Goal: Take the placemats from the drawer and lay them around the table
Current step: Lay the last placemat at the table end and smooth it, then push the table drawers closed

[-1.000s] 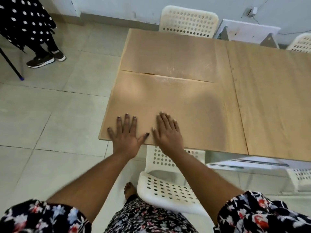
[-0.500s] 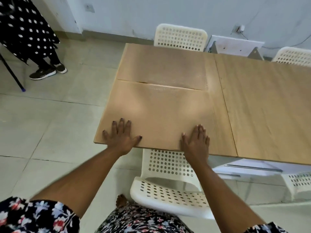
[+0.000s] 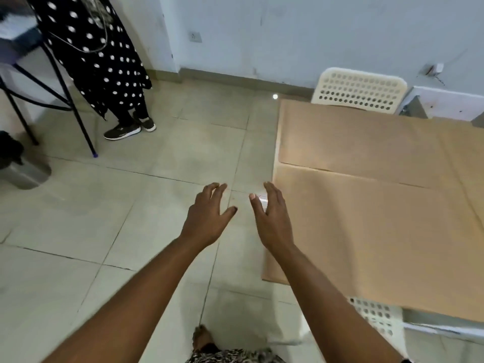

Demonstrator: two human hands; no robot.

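Two tan placemats lie flat on the table's left end: a near placemat (image 3: 366, 239) and a far placemat (image 3: 356, 140), edge to edge. The wooden table (image 3: 468, 153) shows bare at the right. My left hand (image 3: 207, 218) hangs over the floor, left of the table, fingers spread and holding nothing. My right hand (image 3: 272, 218) is raised at the near placemat's left edge, fingers apart and empty. No drawer is in view.
A white perforated chair (image 3: 361, 90) stands at the table's far side, another chair (image 3: 377, 315) is tucked under the near edge. A person in a polka-dot dress (image 3: 97, 48) stands at the back left beside a black-legged stand (image 3: 70, 100). A grey bin (image 3: 23, 171) sits at far left.
Both hands have lifted off the near placemat and swung left off the table. My view has turned left toward the open floor.
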